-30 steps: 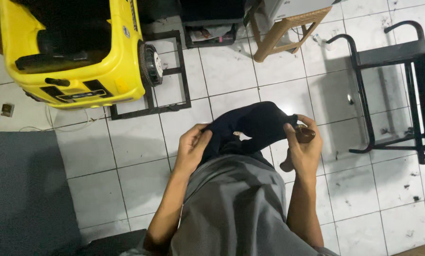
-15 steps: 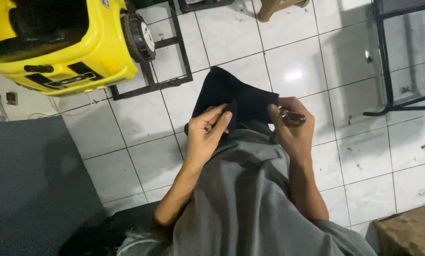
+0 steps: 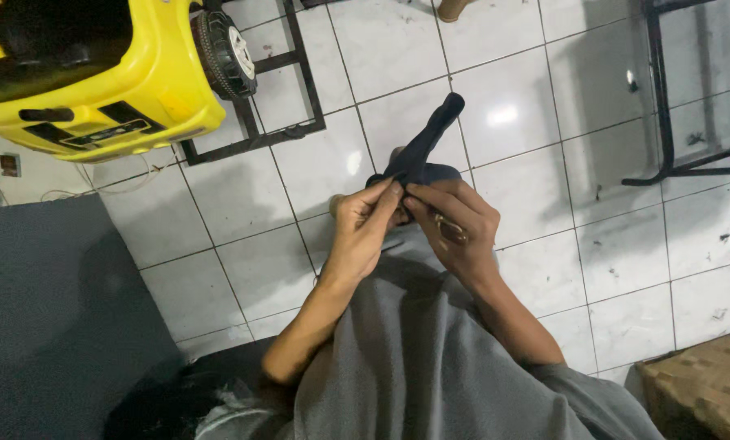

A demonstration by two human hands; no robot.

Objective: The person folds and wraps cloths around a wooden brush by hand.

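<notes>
Two hands, left hand (image 3: 363, 231) and right hand (image 3: 454, 228), pinch a dark cloth (image 3: 424, 149) at frame centre above white floor tiles (image 3: 544, 98); a yellow machine (image 3: 88, 77) sits upper left.

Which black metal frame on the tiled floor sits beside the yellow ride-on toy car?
The left black metal frame, under the yellow toy car's wheel; the other frame stands far right.

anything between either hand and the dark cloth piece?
Nothing visible. The left hand and right hand both pinch the dark cloth piece directly at its lower end; its upper end sticks up free over the tiled floor.
</notes>
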